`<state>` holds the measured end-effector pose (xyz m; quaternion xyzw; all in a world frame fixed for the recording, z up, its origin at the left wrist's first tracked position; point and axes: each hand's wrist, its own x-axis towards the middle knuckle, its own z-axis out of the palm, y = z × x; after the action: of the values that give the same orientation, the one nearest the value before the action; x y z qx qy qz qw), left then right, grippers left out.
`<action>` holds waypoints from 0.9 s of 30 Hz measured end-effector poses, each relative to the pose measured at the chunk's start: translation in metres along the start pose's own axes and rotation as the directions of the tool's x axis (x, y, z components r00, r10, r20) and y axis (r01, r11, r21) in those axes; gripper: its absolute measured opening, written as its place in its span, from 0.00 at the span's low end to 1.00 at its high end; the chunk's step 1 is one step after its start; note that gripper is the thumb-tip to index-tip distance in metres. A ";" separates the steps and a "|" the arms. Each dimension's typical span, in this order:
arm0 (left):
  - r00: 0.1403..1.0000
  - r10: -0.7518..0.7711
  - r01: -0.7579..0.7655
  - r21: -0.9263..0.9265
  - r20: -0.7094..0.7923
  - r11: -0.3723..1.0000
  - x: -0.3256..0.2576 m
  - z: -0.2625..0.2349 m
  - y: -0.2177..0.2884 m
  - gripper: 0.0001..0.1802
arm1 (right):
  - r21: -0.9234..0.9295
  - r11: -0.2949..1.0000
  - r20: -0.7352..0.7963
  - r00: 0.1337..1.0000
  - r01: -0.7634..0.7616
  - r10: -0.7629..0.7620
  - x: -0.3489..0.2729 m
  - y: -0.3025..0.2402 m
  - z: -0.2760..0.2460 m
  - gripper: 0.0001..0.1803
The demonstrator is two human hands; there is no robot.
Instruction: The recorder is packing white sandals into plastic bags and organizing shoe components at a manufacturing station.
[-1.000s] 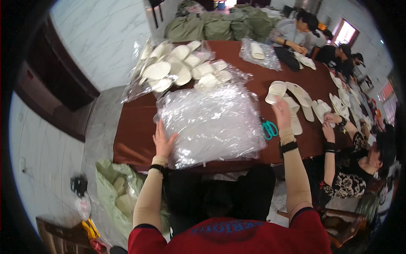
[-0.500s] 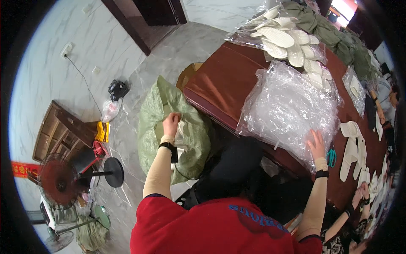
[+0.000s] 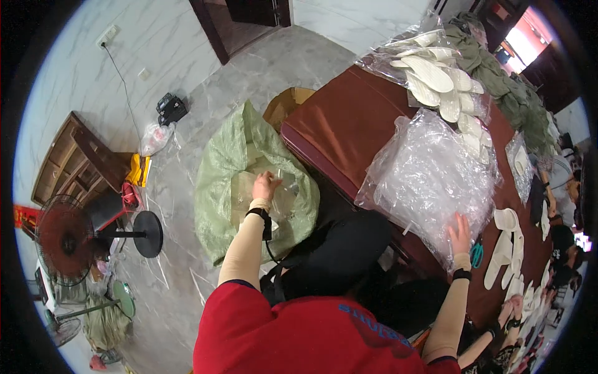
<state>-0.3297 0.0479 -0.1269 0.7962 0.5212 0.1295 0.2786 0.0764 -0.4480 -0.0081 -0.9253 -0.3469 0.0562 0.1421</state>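
My left hand [image 3: 266,186] is inside the mouth of a pale green woven sack [image 3: 218,181], its fingers curled together. Whatever they pinch, if anything, is too small to make out. Clear plastic packaging and some white pieces show around that hand in the sack. My right hand [image 3: 460,234] rests with spread fingers on the near right edge of a heap of clear plastic bags [image 3: 430,181], which lies on the brown-red table. Just right of that hand lie teal-handled scissors [image 3: 476,255].
White slippers [image 3: 436,78] in clear plastic lie at the table's [image 3: 349,118] far end. Loose white slippers [image 3: 506,243] lie at the right, where other people's hands [image 3: 514,308] work. A standing fan [image 3: 68,234] and a wooden cabinet [image 3: 81,162] are at the left. A cardboard box [image 3: 286,106] stands behind the sack.
The view has shifted a little. My left hand has moved slightly within the sack; the white slipper seen beside it before is now mostly out of sight. My right hand stays on the bags.
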 end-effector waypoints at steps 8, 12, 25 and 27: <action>0.975 -0.167 -0.020 -0.809 -0.144 0.587 -0.035 -0.076 0.060 0.09 | -0.027 0.999 -0.037 0.999 -0.023 0.022 -0.004 0.000 -0.009 0.30; 0.918 0.105 -0.339 -0.616 -0.384 0.711 -0.039 -0.162 0.122 0.09 | 0.014 1.000 -0.041 0.999 -0.018 0.019 -0.007 0.002 -0.011 0.29; 0.096 0.939 -0.801 -0.535 0.330 0.270 -0.044 -0.153 0.497 0.17 | 0.040 0.992 -0.005 0.993 -0.118 0.118 -0.004 -0.006 -0.001 0.31; -0.065 0.955 -0.953 -0.302 0.288 0.026 -0.067 -0.109 0.526 0.19 | 0.051 0.992 -0.019 0.993 -0.118 0.119 -0.007 -0.005 -0.002 0.31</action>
<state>-0.0137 -0.1373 0.2718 0.9349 -0.2593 0.1145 0.2137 0.0686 -0.4493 -0.0051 -0.9410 -0.2883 0.0631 0.1654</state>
